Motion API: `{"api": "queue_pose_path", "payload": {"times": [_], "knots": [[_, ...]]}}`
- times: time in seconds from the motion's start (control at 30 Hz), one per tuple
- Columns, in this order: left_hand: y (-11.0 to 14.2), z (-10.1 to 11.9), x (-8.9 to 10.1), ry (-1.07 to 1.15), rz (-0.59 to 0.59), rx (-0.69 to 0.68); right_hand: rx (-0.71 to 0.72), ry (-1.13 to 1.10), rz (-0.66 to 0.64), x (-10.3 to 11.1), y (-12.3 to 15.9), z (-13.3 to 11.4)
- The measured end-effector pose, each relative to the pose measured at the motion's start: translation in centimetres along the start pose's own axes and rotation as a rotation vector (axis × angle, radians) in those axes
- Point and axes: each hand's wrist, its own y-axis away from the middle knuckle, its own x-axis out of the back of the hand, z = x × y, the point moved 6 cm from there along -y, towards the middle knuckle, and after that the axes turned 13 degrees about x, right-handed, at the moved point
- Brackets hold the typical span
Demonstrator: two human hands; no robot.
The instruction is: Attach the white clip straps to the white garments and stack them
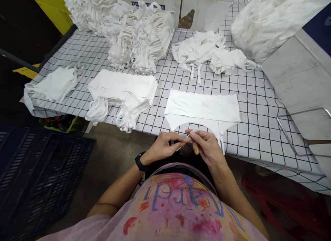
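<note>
A white camisole-style top (204, 104) lies flat at the table's front edge, its straps toward me. Just below its curved edge, my left hand (167, 144) pinches a white strap with thumb and forefinger. My right hand (207, 146) meets it fingertip to fingertip, closed on a small white part of the strap (196, 131). Fingers partly cover what they hold, so its details are hidden. One finger of the right hand wears a tan cover. To the right of that hand another strap (221, 137) hangs over the edge.
Left of the top lies a neat stack of white tops (124, 84), with more white garments (58, 84) farther left. Large piles (144, 37) stand behind. Loose tops (200, 49), a stuffed plastic bag (271, 23) and a grey box (297, 75) occupy the right side of the checked tablecloth (254, 130).
</note>
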Motion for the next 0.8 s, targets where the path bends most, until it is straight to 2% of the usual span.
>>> {"api": "queue_pose_path", "payload": {"times": [0.17, 0.37, 0.47, 0.57, 0.67, 0.8], "knots": [[0.0, 0.1, -0.5, -0.08, -0.043, -0.032, 0.137, 0.111, 0.071, 1.0, -0.9, -0.5], [-1.1, 1.3, 0.5, -0.184, -0.078, -0.19, 0.109, 0.096, 0.166, 1.7, -1.3, 0.2], [-3.1, 1.8, 1.8, -0.291, 0.065, -0.277, 0.092, 0.061, 0.203, 2.2, -1.5, 0.3], [-5.8, 1.9, 2.2, -0.534, 0.215, -0.355, 0.096, 0.053, 0.208, 2.5, -1.9, 0.2], [-8.4, 1.6, 1.3, -0.766, 0.208, -0.394, 0.114, 0.08, 0.214, 2.7, -2.1, 0.0], [-10.4, 1.6, 0.3, -0.921, 0.162, -0.422, 0.101, 0.114, 0.23, 3.0, -2.3, 0.0]]}}
